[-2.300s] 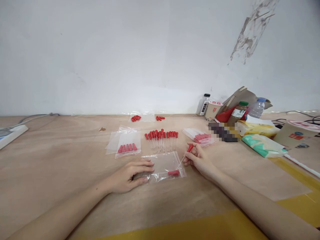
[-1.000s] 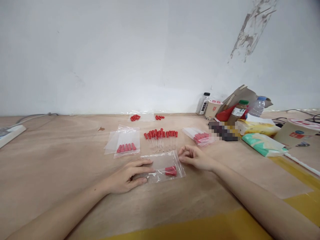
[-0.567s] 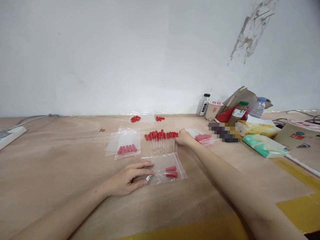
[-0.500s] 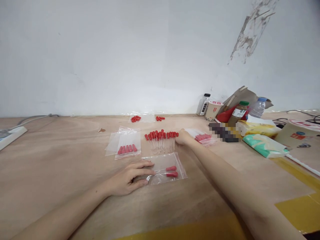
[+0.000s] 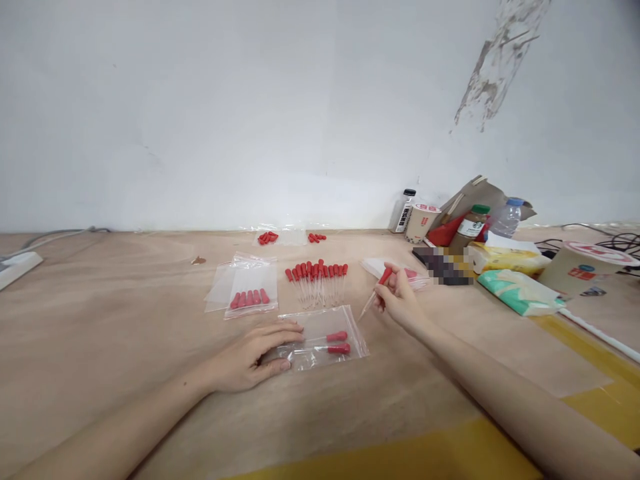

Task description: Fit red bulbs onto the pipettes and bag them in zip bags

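Note:
A clear plastic bag (image 5: 320, 323) lies flat on the wooden table (image 5: 125, 347) with two red-bulbed droppers (image 5: 336, 342) inside. My left hand (image 5: 247, 353) rests on the bag's left end, thumb and fingers pinching its edge. My right hand (image 5: 397, 297) hovers just right of the bag and pinches a glass dropper (image 5: 376, 291) by its red bulb, tip pointing down-left at the bag's opening. A row of loose droppers (image 5: 317, 280) lies just behind the bag.
A filled bag (image 5: 249, 293) lies at the left, another filled bag (image 5: 397, 273) behind my right hand. Small red bulbs (image 5: 269, 237) sit by the wall. Bottles, a cup (image 5: 421, 222), tissue packs (image 5: 517, 291) and a tub (image 5: 580, 267) crowd the right. A power strip (image 5: 15, 267) lies far left.
My right hand slid a dropper into the bag, reached to the loose row, picked up another dropper and drew back beside the bag. My left hand stayed on the bag.

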Demonstrator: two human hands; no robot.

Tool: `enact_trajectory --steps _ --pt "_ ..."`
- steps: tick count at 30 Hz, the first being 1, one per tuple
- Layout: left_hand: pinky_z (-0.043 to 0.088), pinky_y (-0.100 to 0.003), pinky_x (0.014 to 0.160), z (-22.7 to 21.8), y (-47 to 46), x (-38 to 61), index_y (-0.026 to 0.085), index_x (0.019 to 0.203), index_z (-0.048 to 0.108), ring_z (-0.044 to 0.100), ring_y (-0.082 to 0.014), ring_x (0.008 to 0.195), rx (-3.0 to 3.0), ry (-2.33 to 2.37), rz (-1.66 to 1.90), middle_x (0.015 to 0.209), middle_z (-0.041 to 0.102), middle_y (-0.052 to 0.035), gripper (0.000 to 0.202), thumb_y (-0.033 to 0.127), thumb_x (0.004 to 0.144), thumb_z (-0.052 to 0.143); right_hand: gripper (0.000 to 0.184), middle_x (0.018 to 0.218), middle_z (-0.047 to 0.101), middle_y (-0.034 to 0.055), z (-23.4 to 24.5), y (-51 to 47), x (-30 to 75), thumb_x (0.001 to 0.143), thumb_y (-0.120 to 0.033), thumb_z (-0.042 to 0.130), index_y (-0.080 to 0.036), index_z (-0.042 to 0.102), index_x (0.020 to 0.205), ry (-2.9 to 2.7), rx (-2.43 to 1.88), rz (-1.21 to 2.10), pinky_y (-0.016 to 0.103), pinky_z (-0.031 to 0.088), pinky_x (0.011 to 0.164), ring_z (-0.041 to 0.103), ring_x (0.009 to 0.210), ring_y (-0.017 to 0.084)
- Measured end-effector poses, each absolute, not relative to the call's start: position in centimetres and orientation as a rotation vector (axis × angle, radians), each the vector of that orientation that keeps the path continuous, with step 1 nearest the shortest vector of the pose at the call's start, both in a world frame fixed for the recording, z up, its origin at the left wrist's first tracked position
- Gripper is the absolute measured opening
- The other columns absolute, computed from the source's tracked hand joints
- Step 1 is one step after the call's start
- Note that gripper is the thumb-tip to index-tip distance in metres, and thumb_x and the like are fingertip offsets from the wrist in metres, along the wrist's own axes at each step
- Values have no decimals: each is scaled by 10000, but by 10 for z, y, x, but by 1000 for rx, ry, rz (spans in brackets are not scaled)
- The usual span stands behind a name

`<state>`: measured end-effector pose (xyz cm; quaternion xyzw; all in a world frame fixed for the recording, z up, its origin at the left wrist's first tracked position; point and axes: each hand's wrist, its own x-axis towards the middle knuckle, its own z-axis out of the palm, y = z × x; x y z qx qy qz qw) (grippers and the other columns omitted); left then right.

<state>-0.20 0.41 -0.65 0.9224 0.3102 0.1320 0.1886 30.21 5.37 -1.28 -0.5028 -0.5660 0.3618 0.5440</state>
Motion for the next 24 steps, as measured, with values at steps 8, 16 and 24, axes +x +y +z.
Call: enact_trajectory --steps 8,16,24 --pt "337 -374 1005 -7 4 -3 271 1198 477 399 -208 1214 2564 866 379 1337 428 -31 329 341 878 455 527 651 487 -86 -28 31 287 614 -296 646 -239 312 1018 -1037 -1057 1118 254 491 513 562 525 110" --pt "329 -401 1005 -8 3 -3 289 1286 376 396 -221 1209 2574 919 370 1333 431 -26 422 351 876 456 539 661 552 -71 -32 19 283 593 -298 716 -235 338 971 -975 -1033 1244 273 510 612 601 573 113" --pt "340 -405 994 -9 2 -3 294 1312 335 399 -228 1202 2566 940 365 1335 428 -25 456 367 877 452 348 765 600 13 -32 23 291 646 -425 652 -171 546 860 -1280 -1098 1344 279 470 637 568 623 109"
